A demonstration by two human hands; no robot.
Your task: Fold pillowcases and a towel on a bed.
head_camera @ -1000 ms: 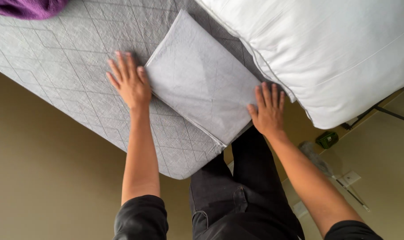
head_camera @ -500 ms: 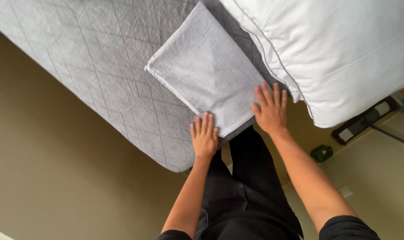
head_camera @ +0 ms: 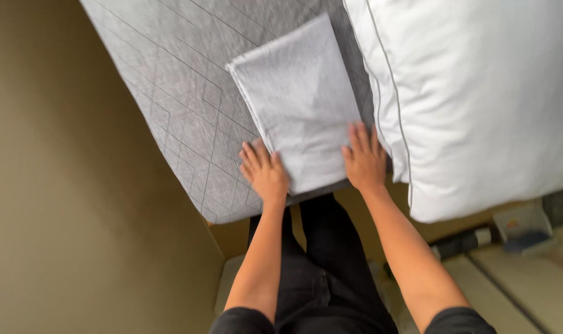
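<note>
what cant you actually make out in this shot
- Head view: the near edge of the folded grey cloth is covered by the left hand and right hand.
- The white pillow and grey mattress are cut off by the frame edges.
- Small floor objects are too blurred to identify.

Folded cloth on mattress, left of pillow
</note>
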